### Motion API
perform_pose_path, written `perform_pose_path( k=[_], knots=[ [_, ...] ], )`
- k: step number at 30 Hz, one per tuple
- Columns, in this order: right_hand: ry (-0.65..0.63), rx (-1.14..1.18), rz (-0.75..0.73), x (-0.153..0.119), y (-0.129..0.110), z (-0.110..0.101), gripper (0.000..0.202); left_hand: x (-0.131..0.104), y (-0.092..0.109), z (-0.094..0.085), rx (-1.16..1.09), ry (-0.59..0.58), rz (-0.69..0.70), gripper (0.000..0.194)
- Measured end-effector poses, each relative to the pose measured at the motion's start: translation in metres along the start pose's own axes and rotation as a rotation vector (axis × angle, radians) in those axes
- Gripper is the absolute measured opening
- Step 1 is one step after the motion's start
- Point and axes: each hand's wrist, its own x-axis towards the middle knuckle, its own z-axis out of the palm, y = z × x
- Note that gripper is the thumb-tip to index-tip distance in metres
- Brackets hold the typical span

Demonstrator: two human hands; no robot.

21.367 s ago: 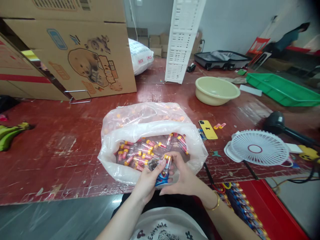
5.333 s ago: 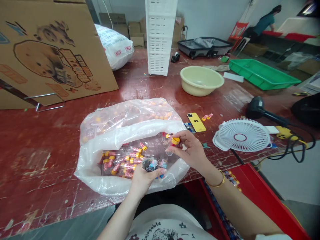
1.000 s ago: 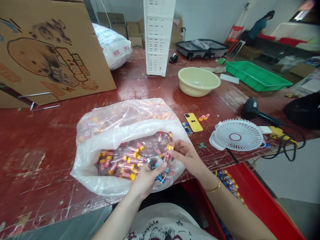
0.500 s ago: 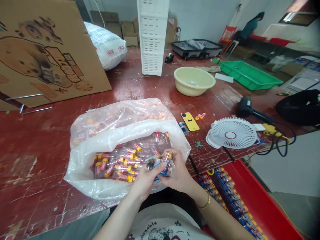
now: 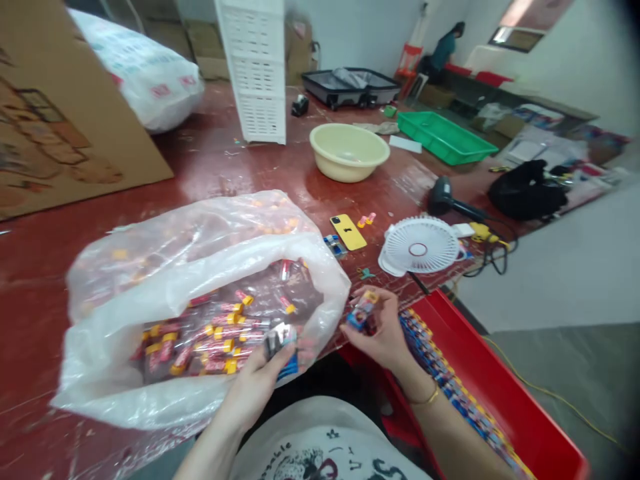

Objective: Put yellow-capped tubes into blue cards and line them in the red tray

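My left hand [image 5: 253, 383] is closed on blue-and-clear plastic sleeves [image 5: 286, 343] at the near rim of a large translucent plastic bag [image 5: 200, 260]. Inside the bag lie several small clear tubes [image 5: 215, 347] with pink labels and yellow caps. To the right of the bag, my right hand [image 5: 383, 327] grips a small yellow-capped tube in a blue printed sleeve [image 5: 363, 310]. Below it is a red tray [image 5: 480, 353] holding rows of similar sleeved tubes [image 5: 450, 380]. The exact print on the sleeves is blurred.
Beyond the bag lie a yellow phone [image 5: 349, 231], a white fan [image 5: 423, 245] and a cream basin [image 5: 349, 153]. A white rack [image 5: 260, 73] and a cardboard box [image 5: 75, 127] stand at the left back. A green tray [image 5: 445, 137] and a person [image 5: 443, 50] are farther off.
My hands have moved apart. The right hand carried the sleeved tube rightward, from over the bag to the red tray, while the left kept the blue sleeves. The view has turned right.
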Motion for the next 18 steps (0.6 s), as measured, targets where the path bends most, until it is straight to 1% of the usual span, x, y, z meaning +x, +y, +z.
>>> perform_pose_path(
  k=[1,3,4,5,6,7,8,9,12,13,16,18],
  knots=[
    [0.11,-0.107,0.044,-0.005,0.018,-0.028,0.063,-0.003,-0.003,-0.003,0.069,-0.02,-0.025,0.042],
    [0.324,-0.415,0.205,-0.023,0.058,-0.088,0.067,-0.01,-0.01,-0.007,0.23,-0.047,-0.05,0.036],
    [0.373,-0.604,0.335,-0.035,0.079,-0.117,0.068,-0.013,-0.014,-0.007,0.286,-0.056,-0.062,0.035],
    [0.374,-0.776,0.485,-0.048,0.099,-0.141,0.065,-0.016,-0.018,-0.006,0.317,-0.061,-0.08,0.034],
    [0.365,-0.84,0.571,-0.06,0.118,-0.161,0.063,-0.019,-0.023,-0.005,0.323,-0.065,-0.104,0.034],
    [0.345,-0.893,0.65,-0.071,0.134,-0.175,0.062,-0.022,-0.027,-0.004,0.316,-0.074,-0.128,0.033],
    [0.326,-0.914,0.706,-0.081,0.148,-0.184,0.061,-0.024,-0.031,-0.002,0.319,-0.094,-0.147,0.033],
    [0.312,-0.919,0.743,-0.088,0.16,-0.188,0.06,-0.026,-0.035,-0.001,0.336,-0.127,-0.155,0.033],
    [0.292,-0.954,0.831,-0.095,0.184,-0.187,0.063,-0.031,-0.042,0.001,0.403,-0.25,-0.142,0.035],
    [0.288,-0.962,0.845,-0.095,0.189,-0.185,0.064,-0.033,-0.042,0.001,0.408,-0.271,-0.144,0.036],
    [0.275,-0.976,0.831,-0.091,0.196,-0.184,0.07,-0.036,-0.039,0.001,0.426,-0.248,-0.164,0.037],
    [0.269,-0.981,0.801,-0.09,0.192,-0.184,0.079,-0.038,-0.035,0.0,0.443,-0.198,-0.151,0.036]
  ],
)
